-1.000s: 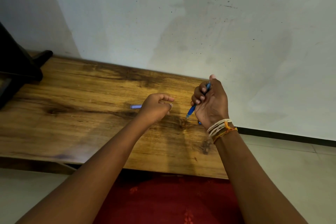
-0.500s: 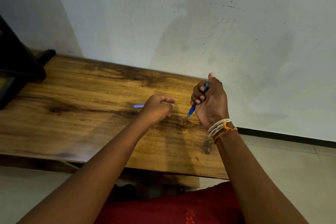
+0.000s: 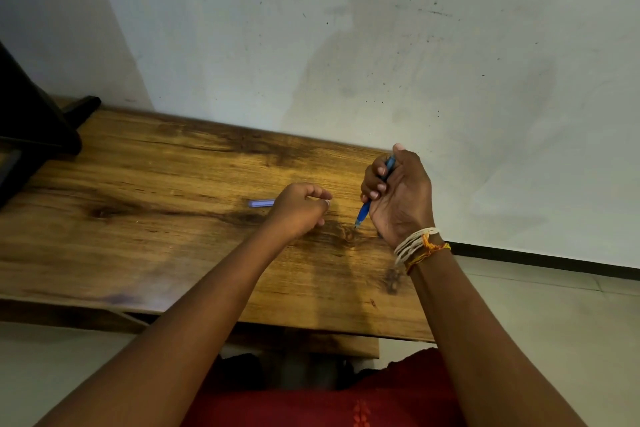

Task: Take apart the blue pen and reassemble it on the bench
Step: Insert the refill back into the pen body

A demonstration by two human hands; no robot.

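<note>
Blue pen (image 3: 364, 212) stands tip-down in the fisted right hand (image 3: 398, 194), its cap (image 3: 261, 203) lying on the table (image 3: 156, 218) behind the left hand (image 3: 298, 208), whose fingers pinch something too small to tell, so reassembly seems left.

Speckled white wall (image 3: 381, 45), black object (image 3: 31, 121) at left.

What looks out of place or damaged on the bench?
Nothing looks damaged. A pale blue pen part lies on the bench beside the left hand, separate from the blue pen in the right hand.
</note>
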